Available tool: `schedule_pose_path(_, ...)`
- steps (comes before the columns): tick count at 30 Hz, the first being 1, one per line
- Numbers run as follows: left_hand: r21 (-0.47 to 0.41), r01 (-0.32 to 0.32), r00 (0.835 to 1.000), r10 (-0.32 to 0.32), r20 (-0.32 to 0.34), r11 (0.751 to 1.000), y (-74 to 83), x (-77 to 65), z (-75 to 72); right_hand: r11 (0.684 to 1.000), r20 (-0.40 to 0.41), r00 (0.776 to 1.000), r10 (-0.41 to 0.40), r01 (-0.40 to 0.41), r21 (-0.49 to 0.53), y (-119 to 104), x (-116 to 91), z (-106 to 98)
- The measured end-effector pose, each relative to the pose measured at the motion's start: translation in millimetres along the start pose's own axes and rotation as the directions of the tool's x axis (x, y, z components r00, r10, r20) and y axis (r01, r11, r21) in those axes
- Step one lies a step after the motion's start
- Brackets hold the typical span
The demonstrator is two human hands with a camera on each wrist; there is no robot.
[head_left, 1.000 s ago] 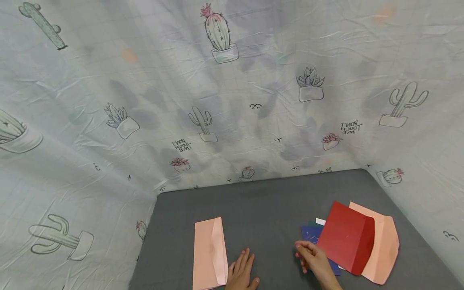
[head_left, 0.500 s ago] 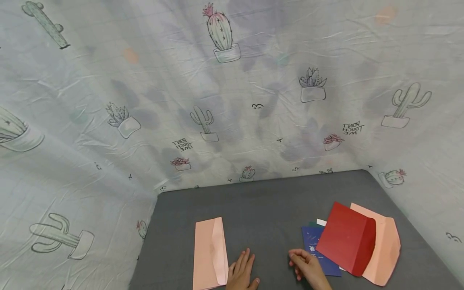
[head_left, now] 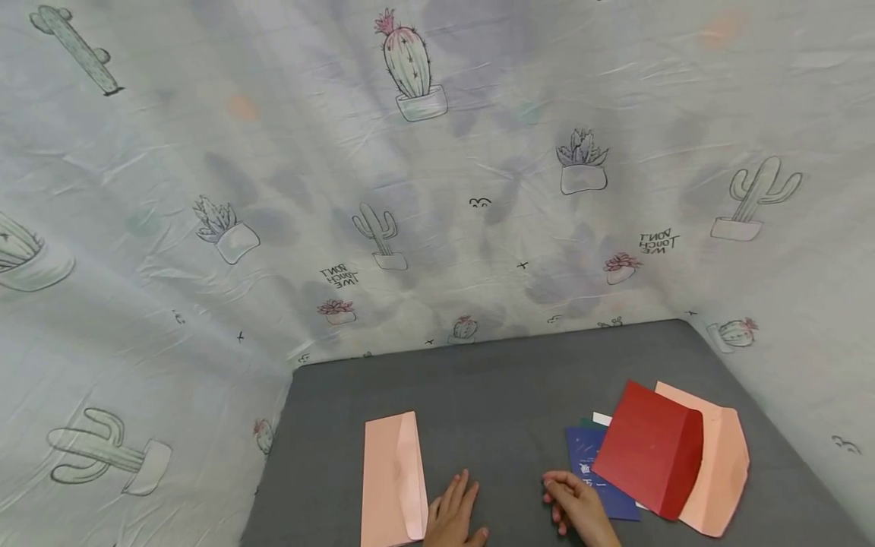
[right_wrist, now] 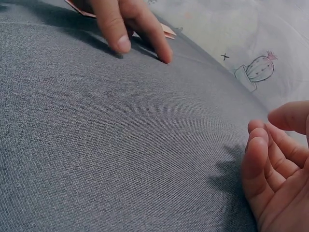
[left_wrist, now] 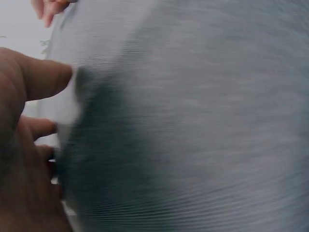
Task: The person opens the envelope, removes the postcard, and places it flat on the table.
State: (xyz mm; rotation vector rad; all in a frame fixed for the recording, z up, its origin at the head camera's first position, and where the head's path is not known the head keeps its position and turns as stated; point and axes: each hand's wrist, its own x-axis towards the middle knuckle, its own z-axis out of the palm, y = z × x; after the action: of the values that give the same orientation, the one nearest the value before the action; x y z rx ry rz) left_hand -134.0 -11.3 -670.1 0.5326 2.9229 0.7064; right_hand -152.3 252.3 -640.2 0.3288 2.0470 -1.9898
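Note:
My left hand (head_left: 453, 513) has its fingers extended, low over the grey table beside a pale pink envelope (head_left: 383, 479) with a long flap; the left wrist view is blurred. A short way to the right is my right hand (head_left: 581, 507), its fingers loosely bent and nothing between them. In the right wrist view the thumb of that hand (right_wrist: 280, 179) stands apart from the fingertips. Just right of it lies a blue card (head_left: 618, 503) with white print. A red envelope (head_left: 642, 448) partly covers the card and overlaps another pale pink envelope (head_left: 726, 448).
A white strip (head_left: 601, 418) and a dark green edge (head_left: 585, 422) peek out behind the blue card. The grey table (head_left: 492, 403) is bordered at the back and sides by a hanging cactus-print cloth (head_left: 437, 167).
My right hand has shifted left, away from the blue card, so more of the card's white print shows. My left hand and the envelopes have stayed in place.

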Motion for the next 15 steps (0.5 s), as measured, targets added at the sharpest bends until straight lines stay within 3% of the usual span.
schedule_pose_path(3, -0.093, 0.028, 0.997, -0.021, 0.068, 0.995, 0.9, 1.1, -11.3, 1.000, 0.005, 1.000, 0.006, -0.006, -0.002, 1, 0, 1)
schedule_pose_path(6, -0.226, 0.070, 0.994, -0.048, 0.100, 0.972, 7.9, 3.2, -32.9, 1.000, 0.001, 1.000, 0.008, -0.008, 0.007, -1, -1, 2)
schedule_pose_path(9, -0.341, 0.123, 0.990, -0.093, 0.105, 0.932, 16.8, 4.2, -60.9, 1.000, -0.008, 1.000, 0.000, 0.000, 0.010, -5, 0, 2)
schedule_pose_path(15, -0.371, 0.226, 0.974, -0.220, 0.061, 0.900, 20.0, 3.5, -108.2, 1.000, -0.011, 1.000, 0.022, -0.022, 0.013, -4, 2, 0)
